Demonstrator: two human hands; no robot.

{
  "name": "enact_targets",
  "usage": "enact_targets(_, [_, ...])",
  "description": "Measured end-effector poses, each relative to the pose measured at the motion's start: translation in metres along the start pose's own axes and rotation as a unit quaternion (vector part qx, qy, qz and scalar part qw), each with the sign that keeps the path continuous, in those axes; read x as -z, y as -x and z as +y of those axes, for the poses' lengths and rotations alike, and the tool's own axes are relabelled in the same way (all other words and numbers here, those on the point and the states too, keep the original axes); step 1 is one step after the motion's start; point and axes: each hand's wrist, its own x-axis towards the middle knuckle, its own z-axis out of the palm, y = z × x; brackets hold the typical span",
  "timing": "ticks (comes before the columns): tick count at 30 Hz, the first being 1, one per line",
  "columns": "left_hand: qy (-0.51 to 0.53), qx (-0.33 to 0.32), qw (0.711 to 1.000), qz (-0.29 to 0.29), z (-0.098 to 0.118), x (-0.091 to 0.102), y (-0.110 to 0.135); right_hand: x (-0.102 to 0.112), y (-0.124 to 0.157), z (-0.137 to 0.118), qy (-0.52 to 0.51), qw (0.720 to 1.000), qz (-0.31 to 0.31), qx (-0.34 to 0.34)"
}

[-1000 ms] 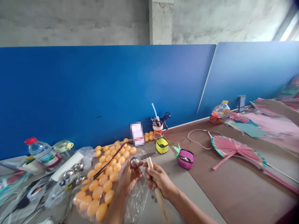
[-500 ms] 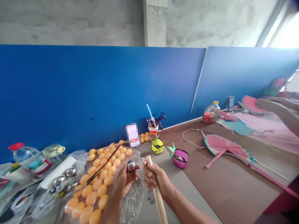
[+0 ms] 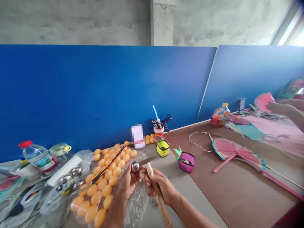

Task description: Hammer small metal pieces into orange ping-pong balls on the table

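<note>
My left hand [image 3: 127, 184] is closed, pinching a small shiny silver ball [image 3: 135, 166] at its fingertips. My right hand [image 3: 159, 186] is wrapped round a pale wooden stick [image 3: 160, 202] that runs down toward the bottom edge; the stick's top end sits right next to the ball. Just beneath and left of my hands lies a clear plastic bag of several orange balls [image 3: 105, 180], with a dark cable [image 3: 111, 163] draped over it.
Water bottle [image 3: 39, 156] and several silver balls [image 3: 71, 177] lie at left. A yellow box [image 3: 163, 148], a magenta box [image 3: 187, 161], a red cup of pens [image 3: 159, 129] and a pink paper fan [image 3: 237, 153] sit on the table. Another person's hand [image 3: 285, 109] works far right. Blue partition [image 3: 95, 91] behind.
The view has shifted slightly. My hands have stayed together, with the stick's top now closer to the silver ball. The other person's hand at right moved a little.
</note>
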Motion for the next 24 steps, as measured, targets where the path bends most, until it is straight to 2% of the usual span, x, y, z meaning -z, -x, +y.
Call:
enact_targets(3, [-0.034,-0.022,0.999,-0.021,0.001,-0.001,0.001,0.001,-0.001,-0.006,0.019,0.999,0.042,0.006])
enact_targets(10, [-0.051,-0.018,0.998,-0.018,0.004,-0.001,0.003,-0.001,-0.004,-0.009,0.067,0.993,0.100,-0.003])
enact_targets(24, [-0.059,-0.021,0.998,-0.030,0.002,-0.002,0.004,0.000,-0.006,0.002,0.115,0.986,0.113,-0.037])
